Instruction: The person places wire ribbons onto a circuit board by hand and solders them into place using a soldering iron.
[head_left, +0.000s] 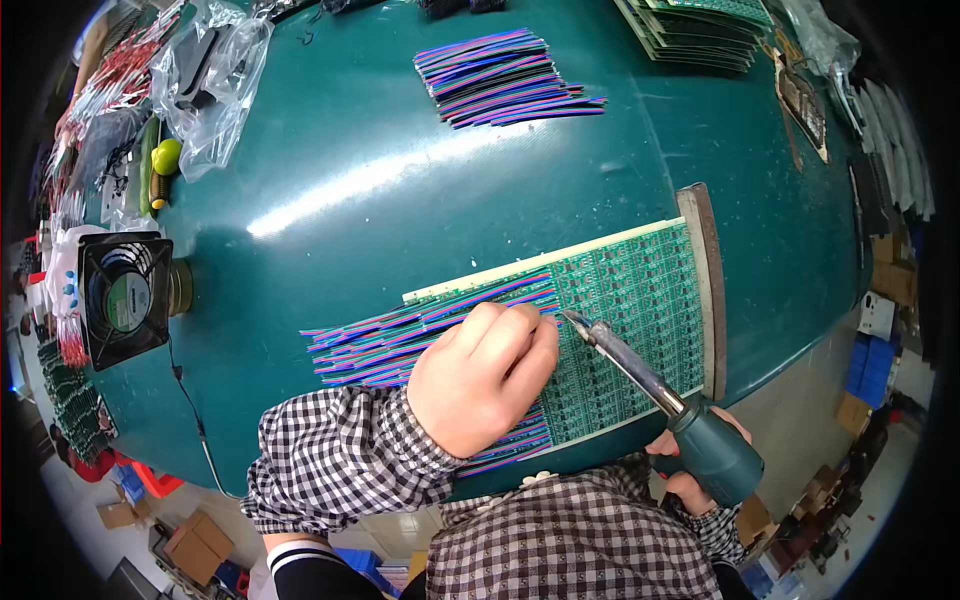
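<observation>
A green circuit board panel with rows of small parts lies at the table's front. Blue, red and black ribbon wires run side by side over its left part. My left hand reaches across them, its fingers pinched on a ribbon wire at the panel's middle; the fingertips partly hide the wire's end. My right hand is wrapped round the dark green handle of a soldering iron. The iron's tip points up and left, close beside my left fingertips.
A brown bar borders the panel on the right. Farther back lie a bundle of ribbon wires and a stack of boards. A black fan, its cable and plastic bags are at the left.
</observation>
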